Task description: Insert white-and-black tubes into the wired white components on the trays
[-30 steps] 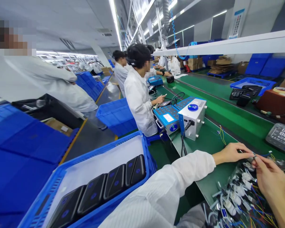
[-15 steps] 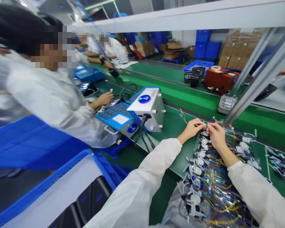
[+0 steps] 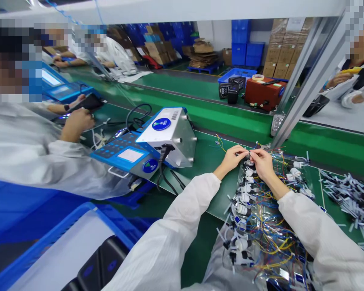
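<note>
My left hand (image 3: 232,159) and my right hand (image 3: 262,163) meet fingertip to fingertip at the far end of a row of small wired assemblies. Both are closed in a pinch on something small, mostly hidden by the fingers. Below them lie white pump-like parts (image 3: 242,209) with short pale tubes, set along a clear plastic sheet. Yellow, blue and red wires (image 3: 276,242) tangle across the sheet's middle. More white parts (image 3: 295,173) line its right side. A few loose thin wires (image 3: 221,142) rest on the green table left of my left hand.
A white and blue instrument box (image 3: 170,135) with black cables stands to the left. Beyond it a co-worker's hand (image 3: 79,123) is busy. Right lies a heap of pale tubes (image 3: 352,198). A metal post (image 3: 306,81) rises ahead; a blue crate (image 3: 92,208) sits lower left.
The view has turned, shifting the bench leftward in the picture. My hands stay pinched together at the same end of the row. The co-worker at left now holds a dark flat object.
</note>
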The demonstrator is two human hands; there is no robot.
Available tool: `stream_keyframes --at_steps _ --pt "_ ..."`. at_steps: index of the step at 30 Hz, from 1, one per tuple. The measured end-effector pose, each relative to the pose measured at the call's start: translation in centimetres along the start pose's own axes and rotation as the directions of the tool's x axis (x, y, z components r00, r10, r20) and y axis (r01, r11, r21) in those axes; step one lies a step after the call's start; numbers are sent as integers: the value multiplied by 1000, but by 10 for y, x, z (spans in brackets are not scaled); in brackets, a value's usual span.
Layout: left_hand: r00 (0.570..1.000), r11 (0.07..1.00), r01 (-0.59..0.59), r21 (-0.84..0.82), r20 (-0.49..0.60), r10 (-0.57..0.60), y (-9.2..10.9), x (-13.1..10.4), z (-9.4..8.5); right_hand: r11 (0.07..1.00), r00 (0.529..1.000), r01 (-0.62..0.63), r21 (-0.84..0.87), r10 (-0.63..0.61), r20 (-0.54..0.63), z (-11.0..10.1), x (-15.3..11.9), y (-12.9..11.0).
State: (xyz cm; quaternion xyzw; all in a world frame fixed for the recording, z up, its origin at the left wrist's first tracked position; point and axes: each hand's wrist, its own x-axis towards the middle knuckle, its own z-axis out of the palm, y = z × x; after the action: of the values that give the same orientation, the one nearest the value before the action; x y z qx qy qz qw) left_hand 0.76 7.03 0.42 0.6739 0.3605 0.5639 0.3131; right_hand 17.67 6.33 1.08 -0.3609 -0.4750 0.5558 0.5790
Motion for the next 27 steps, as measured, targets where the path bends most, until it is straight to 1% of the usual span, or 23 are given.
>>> stream_keyframes --at_steps 7,13,18,24,27 --pt "999 998 -22 64 37 19 6 0 -2 997 1000 7 -71 -8 -5 -4 0 6" --pt "993 992 -64 107 105 53 5 2 -7 974 996 88 -209 -88 11 -5 0 5" --pt "995 990 -87 107 49 82 4 3 -9 985 998 58 -165 -64 -27 -2 -1 2" --pt "984 968 -171 183 77 159 8 4 -11 996 1000 23 -87 -24 -11 -1 -2 1" --pt "981 961 -187 202 90 172 8 4 -12 997 1000 22 -76 -23 -12 -2 -1 2"
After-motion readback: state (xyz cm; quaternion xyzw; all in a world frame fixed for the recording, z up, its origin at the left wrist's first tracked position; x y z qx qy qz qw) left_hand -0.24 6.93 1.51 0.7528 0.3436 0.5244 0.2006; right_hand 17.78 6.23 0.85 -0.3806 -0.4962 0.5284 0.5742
